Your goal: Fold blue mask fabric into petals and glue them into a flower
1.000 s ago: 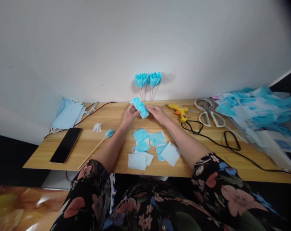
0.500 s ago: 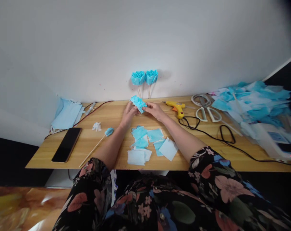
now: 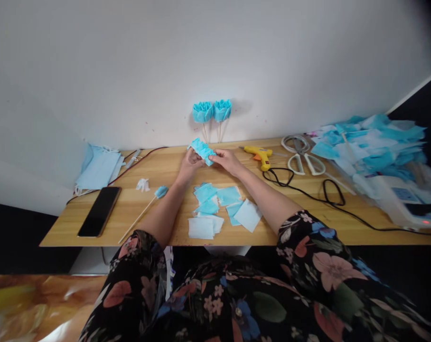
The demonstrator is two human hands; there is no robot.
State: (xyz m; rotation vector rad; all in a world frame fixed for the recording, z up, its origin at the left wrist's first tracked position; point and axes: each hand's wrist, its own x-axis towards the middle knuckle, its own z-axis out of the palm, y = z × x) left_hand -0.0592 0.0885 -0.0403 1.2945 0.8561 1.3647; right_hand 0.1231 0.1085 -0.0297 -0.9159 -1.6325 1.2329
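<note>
A crinkled strip of blue mask fabric (image 3: 202, 150) is stretched between my two hands above the back of the table. My left hand (image 3: 191, 160) closes on its left part from below, some fingers hidden behind it. At the strip's right end, my right hand (image 3: 225, 159) pinches it between thumb and fingers. Beneath the hands lie several cut blue squares (image 3: 205, 193) and pale squares (image 3: 248, 215). Left of my left forearm rests a stick with a small blue bud (image 3: 161, 191). Two finished-looking blue flowers (image 3: 202, 112) on sticks lean against the wall.
A yellow glue gun (image 3: 261, 156) with a black cord and white-handled scissors (image 3: 306, 164) lie right. Beyond them are a heap of blue and white scraps (image 3: 375, 142) and a white device (image 3: 402, 202). Left are folded masks (image 3: 98, 168), a phone (image 3: 99, 212) and white bits (image 3: 143, 185).
The fabric strip has shifted slightly left and up, with its right end still pinched by my right hand. The whole view has tilted a little.
</note>
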